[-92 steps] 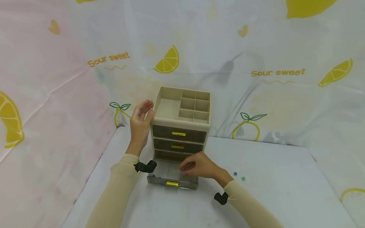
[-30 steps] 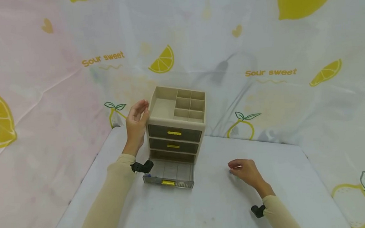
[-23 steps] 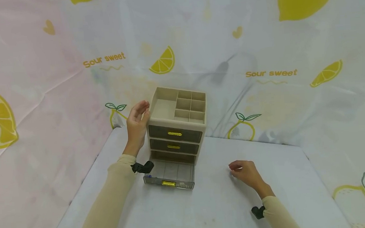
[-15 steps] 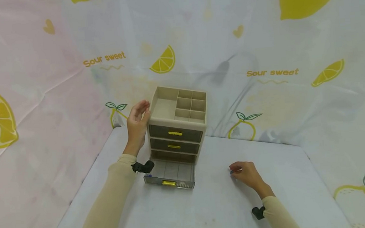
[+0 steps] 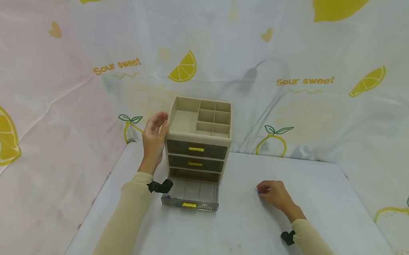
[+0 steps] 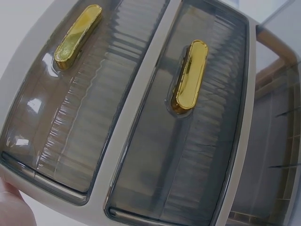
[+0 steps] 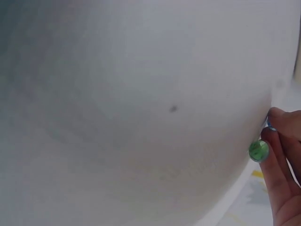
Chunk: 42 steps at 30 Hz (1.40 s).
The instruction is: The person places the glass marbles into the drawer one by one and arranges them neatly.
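A beige desktop organizer (image 5: 199, 135) with smoky drawers stands at the back of the table. My left hand (image 5: 152, 141) rests against its upper left side, fingers fairly straight; the thumb (image 6: 16, 209) shows at the corner in the left wrist view. The bottom drawer (image 5: 191, 186) is pulled out, with a small blue marble (image 5: 168, 196) in its front left corner. To the right of the drawer, low over the table, my right hand (image 5: 278, 197) pinches a blue marble (image 7: 270, 124) between thumb and fingertips. A green marble (image 7: 258, 150) sits right against its fingers.
Two upper drawers with gold handles (image 5: 196, 149) are closed. The organizer's top has a wide tray (image 5: 182, 121) beside several small compartments. A white-covered table (image 5: 199, 244) stretches out in front, and lemon-printed cloth (image 5: 219, 42) hangs behind it.
My right hand has left the drawer and moved right to the two marbles on the table, where it now pinches the blue one. My left hand has stayed against the organizer.
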Available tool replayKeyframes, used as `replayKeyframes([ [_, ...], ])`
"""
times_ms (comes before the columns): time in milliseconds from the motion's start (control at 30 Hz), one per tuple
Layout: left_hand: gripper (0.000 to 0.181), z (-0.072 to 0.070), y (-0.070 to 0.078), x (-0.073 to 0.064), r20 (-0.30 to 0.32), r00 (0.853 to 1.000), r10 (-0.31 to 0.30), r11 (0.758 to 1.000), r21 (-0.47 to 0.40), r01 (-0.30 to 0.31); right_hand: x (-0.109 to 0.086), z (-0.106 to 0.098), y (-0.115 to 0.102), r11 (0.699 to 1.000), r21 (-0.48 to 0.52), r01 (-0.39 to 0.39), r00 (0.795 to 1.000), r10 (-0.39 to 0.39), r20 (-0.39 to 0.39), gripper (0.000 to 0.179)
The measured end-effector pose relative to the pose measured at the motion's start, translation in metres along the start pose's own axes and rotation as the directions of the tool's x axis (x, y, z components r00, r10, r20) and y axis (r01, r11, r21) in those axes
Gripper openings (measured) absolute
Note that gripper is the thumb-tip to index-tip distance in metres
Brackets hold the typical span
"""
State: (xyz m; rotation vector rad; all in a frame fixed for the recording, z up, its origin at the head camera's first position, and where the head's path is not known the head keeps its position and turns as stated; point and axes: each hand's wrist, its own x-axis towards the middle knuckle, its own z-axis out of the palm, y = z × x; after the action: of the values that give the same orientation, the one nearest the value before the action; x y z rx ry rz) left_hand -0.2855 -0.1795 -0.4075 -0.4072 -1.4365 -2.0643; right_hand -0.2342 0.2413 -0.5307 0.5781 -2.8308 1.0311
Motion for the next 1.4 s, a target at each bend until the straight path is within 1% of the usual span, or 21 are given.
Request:
replayKeyframes([
  [367, 0.043, 0.001, 0.002, -0.002, 0.004, 1.000, 0.001, 1.000, -0.002, -0.001, -0.001, 0.002, 0.001, 0.999, -0.033, -0.004, 1.000, 0.004, 0.000, 0.021],
  [633, 0.044, 0.001, 0.003, -0.001, 0.006, 1.000, -0.001, 1.000, 0.007, 0.001, 0.000, 0.001, 0.003, 0.999, -0.032, 0.012, 1.000, -0.013, -0.013, 0.021],
  [933, 0.044, 0.001, 0.002, -0.002, 0.003, 1.000, -0.007, 1.000, -0.006, 0.007, 0.000, 0.002, 0.004, 0.999, -0.033, -0.009, 1.000, 0.009, -0.013, 0.021],
  [1133, 0.044, 0.000, 0.000, -0.001, 0.005, 1.000, 0.000, 1.000, 0.004, 0.000, 0.001, 0.001, 0.002, 1.000, -0.002, 0.004, 1.000, -0.004, -0.031, 0.022],
  [1400, 0.043, 0.001, -0.001, -0.001, -0.005, 1.000, 0.011, 1.000, -0.006, -0.011, 0.002, 0.004, -0.008, 0.999, 0.036, 0.001, 0.999, 0.001, -0.053, 0.021],
])
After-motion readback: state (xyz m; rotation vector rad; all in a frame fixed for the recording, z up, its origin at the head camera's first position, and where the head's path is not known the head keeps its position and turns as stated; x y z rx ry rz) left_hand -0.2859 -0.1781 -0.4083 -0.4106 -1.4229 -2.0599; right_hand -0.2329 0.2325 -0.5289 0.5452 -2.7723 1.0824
